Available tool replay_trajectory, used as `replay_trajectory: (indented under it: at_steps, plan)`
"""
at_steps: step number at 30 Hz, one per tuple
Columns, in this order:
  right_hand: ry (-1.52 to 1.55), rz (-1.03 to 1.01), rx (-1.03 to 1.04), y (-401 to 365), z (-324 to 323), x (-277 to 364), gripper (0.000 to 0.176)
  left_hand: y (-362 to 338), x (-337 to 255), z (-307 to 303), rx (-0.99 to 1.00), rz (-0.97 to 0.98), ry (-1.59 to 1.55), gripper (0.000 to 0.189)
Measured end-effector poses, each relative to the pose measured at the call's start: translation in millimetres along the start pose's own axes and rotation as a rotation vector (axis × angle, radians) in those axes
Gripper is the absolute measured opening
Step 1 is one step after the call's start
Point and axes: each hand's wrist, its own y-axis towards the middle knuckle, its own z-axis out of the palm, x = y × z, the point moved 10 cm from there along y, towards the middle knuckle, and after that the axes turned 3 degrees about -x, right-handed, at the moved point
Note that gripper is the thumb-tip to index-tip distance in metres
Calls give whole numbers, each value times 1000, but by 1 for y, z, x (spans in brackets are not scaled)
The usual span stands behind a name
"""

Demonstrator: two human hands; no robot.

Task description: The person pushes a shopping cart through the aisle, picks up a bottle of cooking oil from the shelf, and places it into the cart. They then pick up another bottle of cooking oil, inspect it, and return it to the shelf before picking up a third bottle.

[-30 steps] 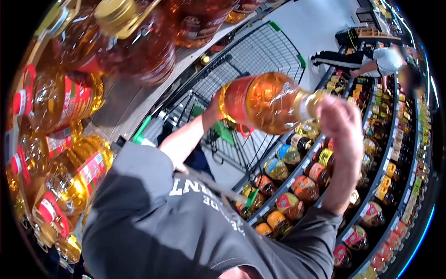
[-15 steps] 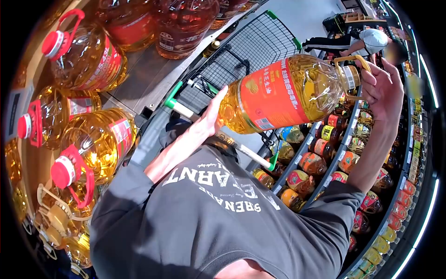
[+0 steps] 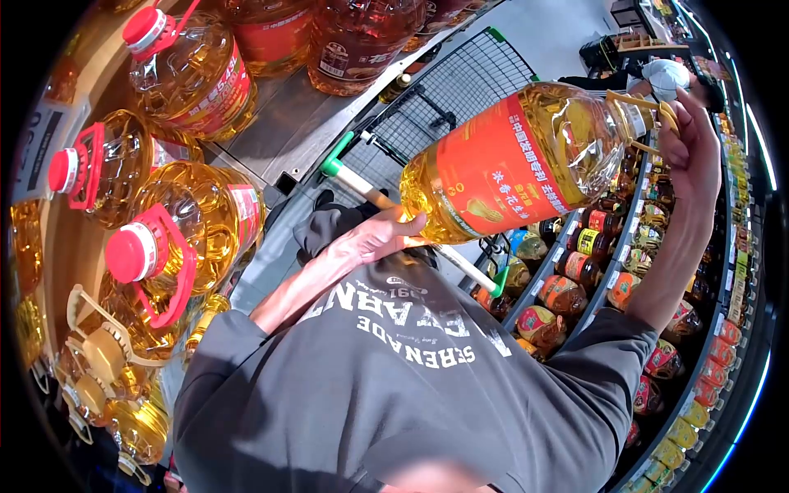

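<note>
Right hand [image 3: 689, 144] holds the bottle [image 3: 501, 168] by its handle [image 3: 626, 99], left hand [image 3: 382, 236] holds its base edge; open floor [image 3: 552, 37] beyond the cart [image 3: 456, 78].

- Left arm: forearm [image 3: 300, 283] bare, angled inward across the front of the torso, rising toward the upper right of the view.
- Left hand [image 3: 378, 234]: positioned ahead of the chest, turned inward; some digits hidden, full closure not verifiable.
- Right arm: extended out to the side, elbow bent, right forearm [image 3: 684, 255] bare and raised steeply.
- Right hand [image 3: 695, 148]: held higher in view than the left, well apart from it; fingers [image 3: 672, 148] curled inward in a hooked grip.
</note>
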Motion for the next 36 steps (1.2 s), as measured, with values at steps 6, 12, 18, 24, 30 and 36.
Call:
replay_trajectory:
  at_steps: [6,12,18,24,30,36]
  plan:
    - [-20,23,9,7,10,0,28,-2,-2,2,50,-3,38,73]
    - [3,2,-29,9,19,-1,26,-1,-1,0,78,1,63,71]
    - [-46,-7,-71,12,21,-3,25,0,-1,-3,56,-4,47,66]
    - [-108,-44,-160,2,42,4,24,-1,7,-17,-1,-29,-51,66]
    - [-111,-292,-192,-8,64,26,16,-8,9,-32,-14,29,-244,76]
    - [-166,-471,-21,-31,122,56,16,-20,-23,-35,133,289,-545,78]
